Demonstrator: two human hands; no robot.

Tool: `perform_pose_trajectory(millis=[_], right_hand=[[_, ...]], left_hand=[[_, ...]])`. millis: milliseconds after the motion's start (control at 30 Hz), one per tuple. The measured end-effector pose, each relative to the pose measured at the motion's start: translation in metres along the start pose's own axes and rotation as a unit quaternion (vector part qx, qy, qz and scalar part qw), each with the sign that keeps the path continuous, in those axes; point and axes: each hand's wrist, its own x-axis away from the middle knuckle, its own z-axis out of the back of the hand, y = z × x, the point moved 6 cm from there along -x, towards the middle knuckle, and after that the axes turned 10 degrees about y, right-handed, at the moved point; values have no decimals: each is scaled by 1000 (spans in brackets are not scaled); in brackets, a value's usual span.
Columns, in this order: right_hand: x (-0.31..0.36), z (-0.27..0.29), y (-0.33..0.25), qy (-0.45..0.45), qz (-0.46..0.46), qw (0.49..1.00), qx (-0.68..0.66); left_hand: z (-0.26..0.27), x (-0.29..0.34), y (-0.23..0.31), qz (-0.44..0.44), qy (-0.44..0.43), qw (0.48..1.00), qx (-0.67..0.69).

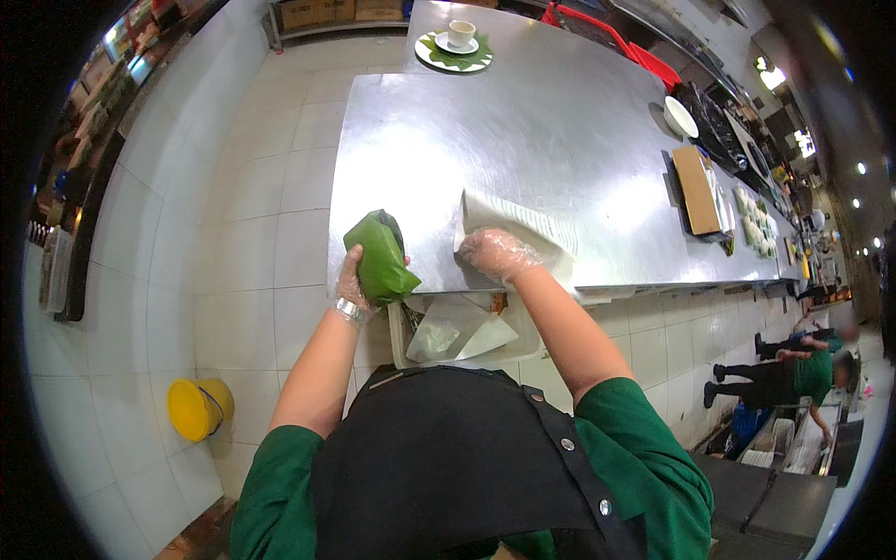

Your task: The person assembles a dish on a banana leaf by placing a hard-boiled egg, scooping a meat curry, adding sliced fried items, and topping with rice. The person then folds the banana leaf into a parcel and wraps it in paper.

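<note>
My left hand [348, 283], in a clear plastic glove, grips a folded green leaf parcel [381, 259] over the near left corner of the steel table [523, 131]. Its fingers wrap around the side of the parcel, and what lies inside is hidden. My right hand [497, 255], gloved too, is closed on the left part of a white printed paper sheet [546, 227] at the table's near edge. Just below that edge, a translucent plastic bin [399, 338] holds white paper and clear plastic.
On the table's far end, a cup [460, 34] stands on a leaf-lined plate [429, 56]. To the right are a white bowl [680, 117], a cardboard box [693, 191] and several wrapped pieces [754, 220]. A yellow bucket [189, 411] sits on the floor at left. Other people [810, 369] work far right.
</note>
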Motion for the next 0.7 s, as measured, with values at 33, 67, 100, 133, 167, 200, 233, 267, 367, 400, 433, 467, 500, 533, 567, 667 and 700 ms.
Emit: perform_pose_trajectory(millis=[33, 67, 100, 133, 167, 200, 233, 267, 367, 400, 433, 467, 500, 533, 567, 667, 700], right_hand=[[-1, -3, 4, 6, 9, 1000, 12], [-2, -6, 10, 13, 16, 999, 24], [-4, -8, 18, 21, 22, 999, 36], [-2, -4, 14, -1, 24, 997, 72], [-4, -3, 15, -11, 48, 997, 51], [-5, -1, 20, -21, 72, 997, 30], [-6, 3, 24, -29, 93, 995, 8], [-7, 9, 29, -2, 98, 995, -34], [-15, 23, 42, 72, 120, 987, -81], [-24, 23, 49, 94, 132, 986, -42], [-32, 19, 58, 114, 141, 983, -5], [-36, 18, 68, 150, 160, 976, -2], [-37, 17, 77, 185, 177, 967, 1], [-36, 21, 82, 218, 194, 957, 4], [-40, 21, 89, 202, 183, 962, -25], [-48, 19, 91, 163, 139, 969, -123], [-42, 18, 87, 154, 118, 967, -163]], left_hand=[[0, 0, 1, -1, 0, 1000, -2], [-2, -1, 0, 1, -1, 1000, -5], [-5, -1, -2, 2, -2, 1000, -9], [-4, -1, -1, -3, 0, 1000, -8], [-3, -1, 0, -8, 3, 1000, -8], [-2, -1, 0, -13, 5, 1000, -7], [-5, -1, -1, -9, 17, 1000, -5], [-8, 0, -2, -6, 29, 1000, -2], [-7, -11, -5, 7, 84, 996, 19], [-6, -17, -6, 11, 105, 994, 29], [-5, -23, -5, -7, 139, 990, -5], [-10, -31, -6, -26, 170, 984, -37], [-15, -39, -7, -45, 200, 976, -69], [-24, -45, -12, -52, 215, 972, -78], [-32, -52, -15, -54, 211, 971, -99], [-56, -62, -21, -51, 215, 967, -128], [-64, -62, -25, -46, 226, 966, -114]])
